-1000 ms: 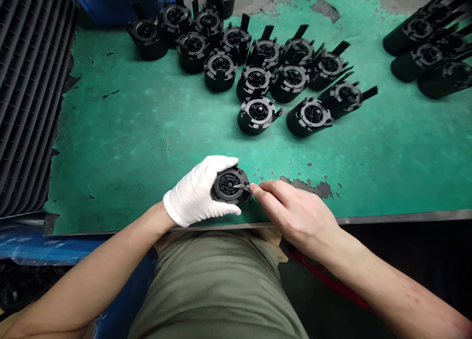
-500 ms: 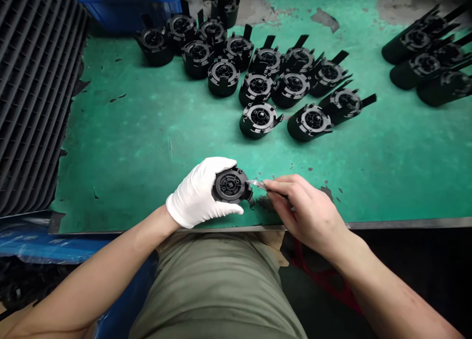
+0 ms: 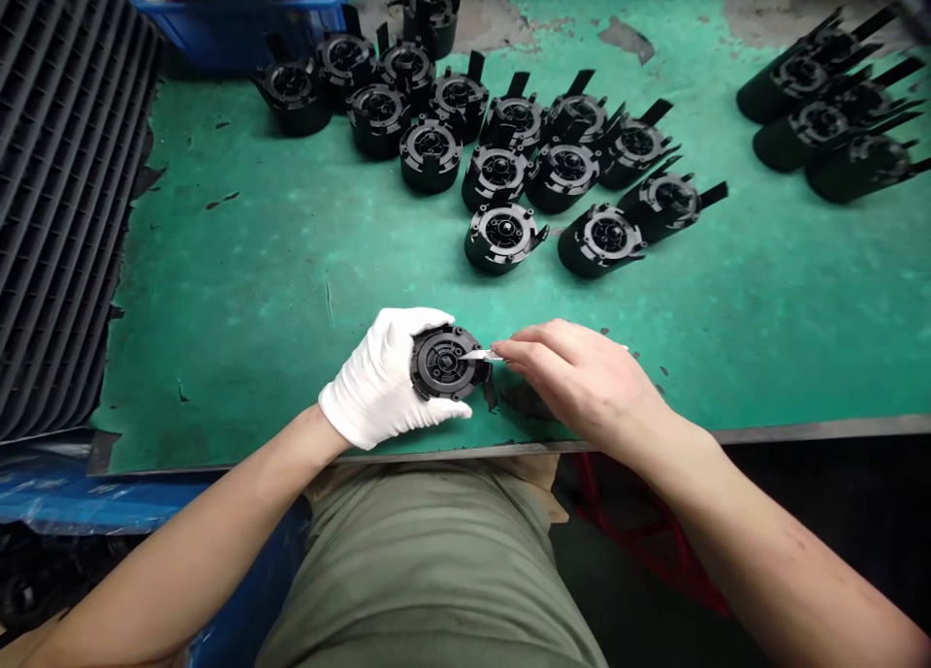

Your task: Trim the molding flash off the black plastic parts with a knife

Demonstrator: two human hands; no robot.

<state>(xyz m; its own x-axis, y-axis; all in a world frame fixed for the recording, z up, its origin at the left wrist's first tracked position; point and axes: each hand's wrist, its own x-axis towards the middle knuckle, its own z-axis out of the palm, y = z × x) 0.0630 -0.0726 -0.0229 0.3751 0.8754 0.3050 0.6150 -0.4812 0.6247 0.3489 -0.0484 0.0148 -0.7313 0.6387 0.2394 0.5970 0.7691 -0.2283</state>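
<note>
My left hand (image 3: 385, 382), in a white glove, is wrapped around a round black plastic housing (image 3: 449, 363). Its ringed face with a central hub points up at me. Bare and ungloved, my right hand (image 3: 582, 372) pinches a small craft knife (image 3: 480, 356) with a pointed silver blade. The blade tip reaches over the right part of the housing's face, close to the hub; whether it touches cannot be made out. My right fingers hide most of the knife's handle. A dark tab sticks out at the housing's lower right.
Several similar black housings (image 3: 501, 237) stand grouped on the green worktop (image 3: 240, 300), with another cluster (image 3: 818, 125) at the far right. A blue bin (image 3: 247, 33) sits at the back left. Black ribbed trays (image 3: 65, 203) are stacked along the left edge.
My right hand has moved left and slightly up, turning more palm-down. The knife tip has shifted from the housing's right rim inward toward its hub. My left hand keeps its hold.
</note>
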